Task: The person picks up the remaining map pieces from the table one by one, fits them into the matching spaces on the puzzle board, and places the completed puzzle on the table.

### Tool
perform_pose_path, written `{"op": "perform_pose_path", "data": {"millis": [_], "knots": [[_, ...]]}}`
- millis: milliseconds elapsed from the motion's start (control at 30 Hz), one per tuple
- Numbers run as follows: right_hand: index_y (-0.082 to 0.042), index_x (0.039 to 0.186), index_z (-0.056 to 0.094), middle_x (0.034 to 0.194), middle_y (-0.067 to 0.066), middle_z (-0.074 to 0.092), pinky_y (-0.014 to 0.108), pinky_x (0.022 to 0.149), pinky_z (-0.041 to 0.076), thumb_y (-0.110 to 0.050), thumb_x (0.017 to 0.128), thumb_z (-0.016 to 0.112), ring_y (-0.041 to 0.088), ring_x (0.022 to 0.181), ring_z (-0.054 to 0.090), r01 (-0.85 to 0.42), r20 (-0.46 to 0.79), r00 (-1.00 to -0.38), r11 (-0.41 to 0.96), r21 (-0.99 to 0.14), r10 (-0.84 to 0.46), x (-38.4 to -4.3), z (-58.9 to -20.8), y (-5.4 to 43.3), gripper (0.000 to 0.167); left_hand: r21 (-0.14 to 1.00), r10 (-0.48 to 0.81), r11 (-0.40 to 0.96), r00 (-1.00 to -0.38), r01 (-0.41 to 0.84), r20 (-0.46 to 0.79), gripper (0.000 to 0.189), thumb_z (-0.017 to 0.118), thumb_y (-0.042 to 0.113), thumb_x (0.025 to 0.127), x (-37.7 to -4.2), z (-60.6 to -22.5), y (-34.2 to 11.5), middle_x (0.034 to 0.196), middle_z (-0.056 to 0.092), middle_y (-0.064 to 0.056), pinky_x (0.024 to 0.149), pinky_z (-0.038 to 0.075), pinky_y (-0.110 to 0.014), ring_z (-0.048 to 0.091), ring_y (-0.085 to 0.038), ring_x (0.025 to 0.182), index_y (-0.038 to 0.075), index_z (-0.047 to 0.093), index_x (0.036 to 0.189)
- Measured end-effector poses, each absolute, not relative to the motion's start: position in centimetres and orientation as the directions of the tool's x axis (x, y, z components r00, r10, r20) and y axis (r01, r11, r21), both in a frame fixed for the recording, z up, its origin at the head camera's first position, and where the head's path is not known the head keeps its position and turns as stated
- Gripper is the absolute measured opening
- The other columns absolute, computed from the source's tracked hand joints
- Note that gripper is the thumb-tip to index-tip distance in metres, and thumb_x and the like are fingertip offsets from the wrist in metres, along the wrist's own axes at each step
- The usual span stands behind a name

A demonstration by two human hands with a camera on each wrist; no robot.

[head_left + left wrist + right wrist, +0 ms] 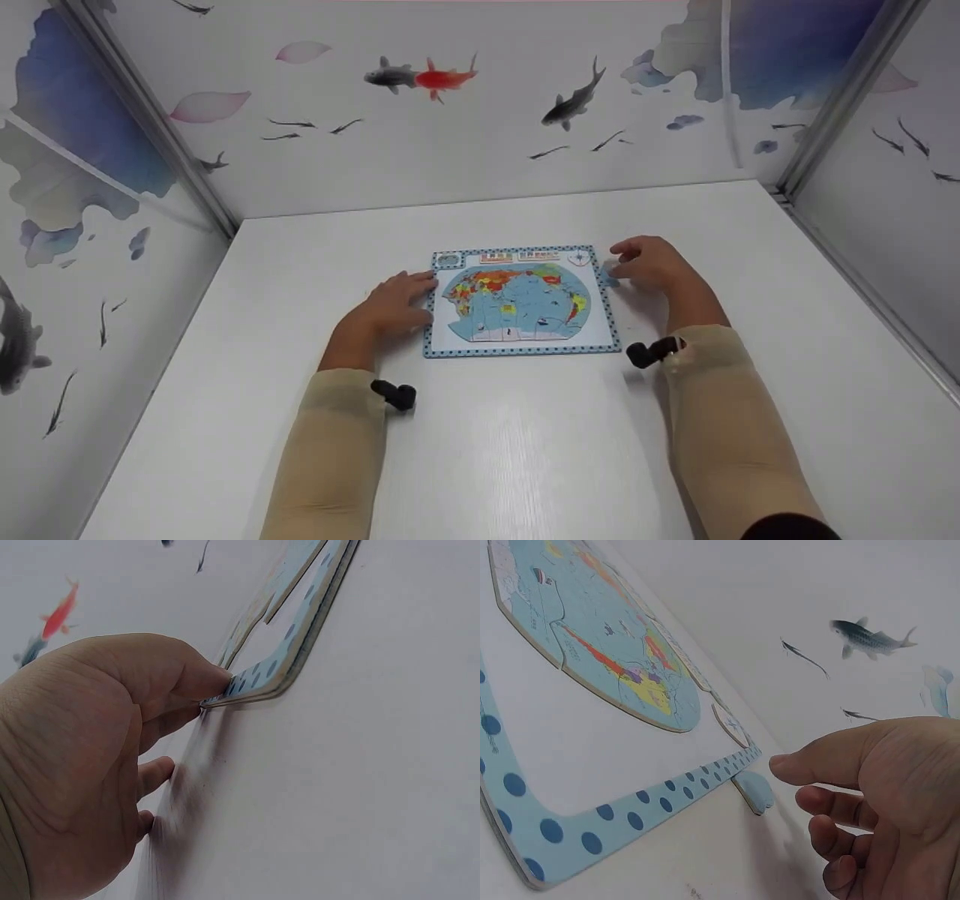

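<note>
A world map puzzle board with a blue dotted border lies on the white table, map pieces set on its white middle. My left hand is at the board's left edge, thumb and fingers spread along it. In the left wrist view the thumb touches the dotted border near a rounded corner. Just right of the board, a small light blue puzzle piece lies against the border. My right hand is beside that piece, apart from it, with thumb extended, other fingers loosely bent and nothing held.
The white table meets a back wall painted with fish and petals. Side panels with metal corner posts stand left and right. A small black device sits at each wrist.
</note>
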State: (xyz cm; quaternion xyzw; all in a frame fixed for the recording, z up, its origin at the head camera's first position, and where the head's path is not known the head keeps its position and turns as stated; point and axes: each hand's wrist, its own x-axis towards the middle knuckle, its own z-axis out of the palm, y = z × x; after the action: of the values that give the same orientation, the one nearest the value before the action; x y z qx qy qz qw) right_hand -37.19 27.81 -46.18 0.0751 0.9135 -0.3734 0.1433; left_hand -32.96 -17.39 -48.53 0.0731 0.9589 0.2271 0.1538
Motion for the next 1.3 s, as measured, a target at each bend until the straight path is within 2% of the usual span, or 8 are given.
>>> {"op": "perform_pose_path", "data": {"millis": [467,767,1300], "knots": [[-0.020,0.159,0.051,0.157,0.015,0.050,0.061,0.125,0.040,-0.027,0.092,0.082,0.037,0.137,0.047,0.203,-0.364,-0.931,0.779,-0.593,-0.035,-37.4,-47.0,28.3,0.075,0.454,0.199,0.889,-0.945,0.062,-0.261,0.076,0.068,0.038,0.096,-33.1,-48.6,-17.3,0.178,0.024,0.020,0.135,0.011,-0.065,0.004,-0.023,0.172,0.047,0.037,0.165],[-0.020,0.155,0.056,0.158,0.016,0.050,0.062,0.127,0.037,-0.027,0.094,0.081,0.038,0.141,0.047,0.200,-0.359,-0.933,0.785,-0.587,-0.031,-37.5,-47.1,28.3,0.066,0.441,0.267,0.887,-0.931,0.136,-0.251,0.075,0.063,0.035,0.097,-33.3,-48.3,-17.5,0.179,0.026,0.015,0.137,0.008,-0.062,0.005,-0.026,0.172,0.037,0.038,0.167],[-0.018,0.154,0.056,0.154,0.015,0.053,0.060,0.126,0.038,-0.029,0.094,0.080,0.037,0.137,0.048,0.223,-0.365,-0.931,0.778,-0.587,-0.009,-37.5,-47.2,27.9,0.066,0.448,0.250,0.887,-0.933,0.114,-0.258,0.075,0.064,0.036,0.096,-33.3,-48.7,-17.5,0.178,0.025,0.018,0.137,0.007,-0.063,0.004,-0.024,0.172,0.040,0.038,0.166]]}}
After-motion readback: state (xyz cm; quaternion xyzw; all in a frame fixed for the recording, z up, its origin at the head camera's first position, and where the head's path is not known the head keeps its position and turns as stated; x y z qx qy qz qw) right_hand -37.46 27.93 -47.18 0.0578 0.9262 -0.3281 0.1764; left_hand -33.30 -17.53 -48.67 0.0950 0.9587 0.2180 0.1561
